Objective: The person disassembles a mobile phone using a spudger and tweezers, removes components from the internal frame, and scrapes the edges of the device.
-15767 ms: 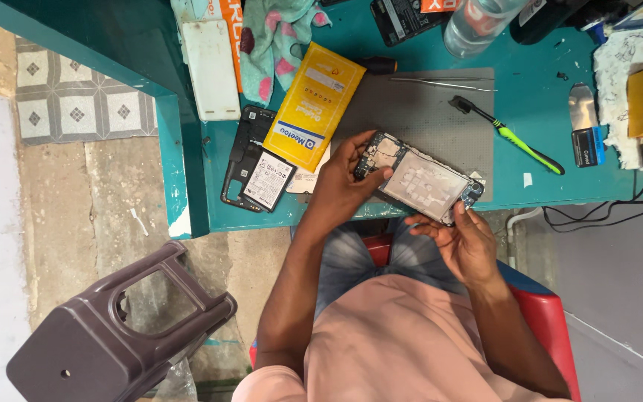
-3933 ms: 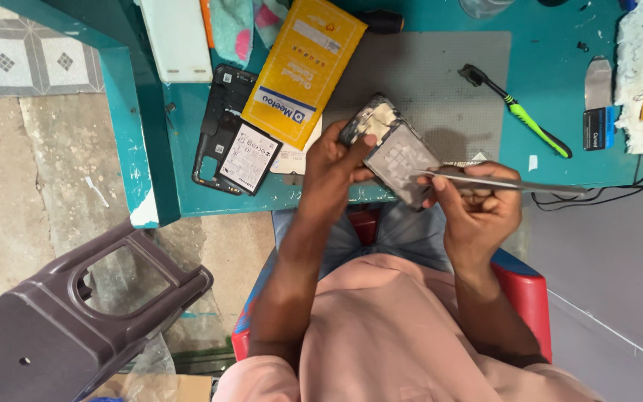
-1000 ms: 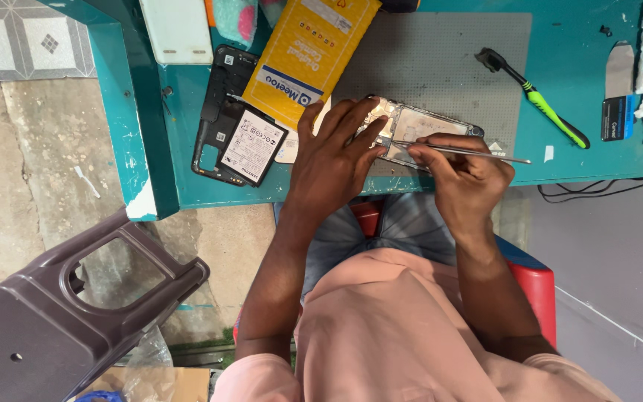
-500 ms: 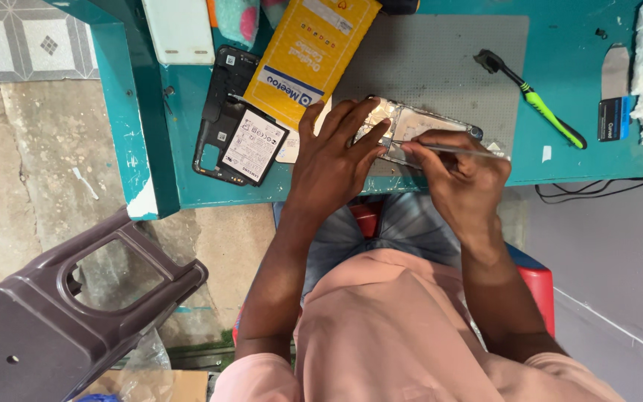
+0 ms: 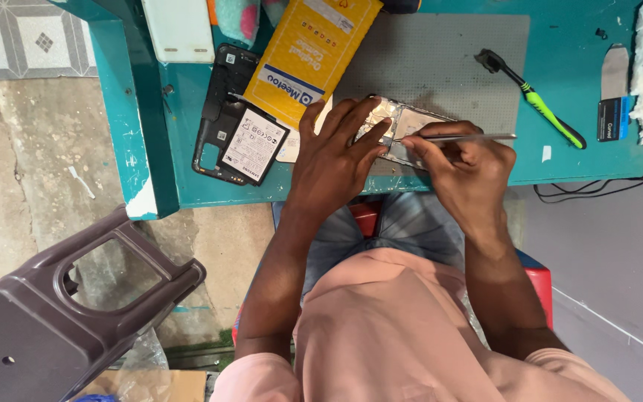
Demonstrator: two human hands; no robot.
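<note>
An opened phone (image 5: 405, 121) with its inner parts showing lies on the grey work mat (image 5: 440, 67) near the table's front edge. My left hand (image 5: 333, 152) presses down on its left part, fingers spread over it. My right hand (image 5: 459, 167) pinches thin metal tweezers (image 5: 470, 137), whose tips touch the phone's inside close to my left fingertips. Much of the phone is hidden under both hands.
A black phone back frame with a battery (image 5: 236, 130) lies left of my hands, beside a yellow box (image 5: 306, 52). A green-handled brush (image 5: 541, 104) and a metal spatula (image 5: 614, 93) lie to the right on the teal table (image 5: 560, 160). A dark plastic stool (image 5: 61, 313) stands lower left.
The phone went from being held up in both hands to lying flat on the mat under my left hand. My right hand took up tweezers and brought them to the phone's inside.
</note>
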